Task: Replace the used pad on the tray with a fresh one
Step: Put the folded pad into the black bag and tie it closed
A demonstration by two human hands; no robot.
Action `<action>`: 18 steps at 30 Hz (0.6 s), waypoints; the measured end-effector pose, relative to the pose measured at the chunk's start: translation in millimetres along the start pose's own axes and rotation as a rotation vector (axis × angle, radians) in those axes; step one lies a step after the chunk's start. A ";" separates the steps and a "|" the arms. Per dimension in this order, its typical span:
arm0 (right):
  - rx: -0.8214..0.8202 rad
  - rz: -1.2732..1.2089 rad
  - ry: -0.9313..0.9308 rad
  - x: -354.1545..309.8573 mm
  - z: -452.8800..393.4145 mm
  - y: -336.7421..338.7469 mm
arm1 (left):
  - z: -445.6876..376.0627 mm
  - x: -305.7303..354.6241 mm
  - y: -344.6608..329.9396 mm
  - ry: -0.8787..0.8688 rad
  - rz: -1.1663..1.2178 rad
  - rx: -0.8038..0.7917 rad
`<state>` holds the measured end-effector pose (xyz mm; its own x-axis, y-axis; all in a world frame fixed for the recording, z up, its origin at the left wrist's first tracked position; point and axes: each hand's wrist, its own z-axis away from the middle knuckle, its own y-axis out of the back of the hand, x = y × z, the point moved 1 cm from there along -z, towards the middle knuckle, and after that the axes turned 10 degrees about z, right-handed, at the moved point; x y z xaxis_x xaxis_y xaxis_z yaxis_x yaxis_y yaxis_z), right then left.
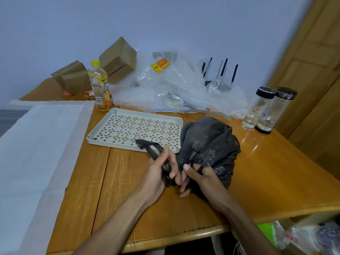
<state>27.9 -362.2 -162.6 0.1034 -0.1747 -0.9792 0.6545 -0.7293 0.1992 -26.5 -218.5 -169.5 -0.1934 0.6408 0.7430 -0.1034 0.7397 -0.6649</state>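
Observation:
A bulging black plastic bag (209,142) sits on the wooden table just right of a white perforated tray (136,128), which lies bare. My left hand (160,173) grips a twisted strip of the bag's mouth, whose loose end sticks out over the tray's near corner. My right hand (195,173) holds the other bunched part of the bag's neck, with a black strand looped over one finger. A large white pad (36,144) is spread flat over the table's left side. What is inside the bag is hidden.
A yellow-capped drink bottle (100,87) stands behind the tray, with cardboard boxes (103,69) and crumpled bubble wrap (174,85) further back. Two clear jars with black lids (266,109) stand at the right. A wooden door (316,74) is at the right.

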 end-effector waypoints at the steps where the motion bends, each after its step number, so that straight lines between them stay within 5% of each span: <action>1: 0.005 -0.012 -0.004 0.4 -1.1 1.6 | 0.3 -2.4 -1.0 -0.027 -0.146 -0.009; 9: 0.164 -0.089 0.029 5.1 1.3 9.8 | 2.2 -16.0 -0.6 -0.131 -0.704 0.082; 15: 0.208 -0.104 0.005 7.2 2.3 7.6 | 8.7 -18.2 -7.4 -0.172 -1.160 -0.079; 18: 0.202 -0.117 -0.044 2.6 6.8 6.7 | 15.3 -14.5 -11.5 -0.292 -1.163 -0.232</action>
<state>27.5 -372.1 -163.6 0.0006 -0.1067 -0.9943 0.4963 -0.8632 0.0929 -37.4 -239.5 -173.7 -0.3170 -0.4755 0.8206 -0.1898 0.8795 0.4363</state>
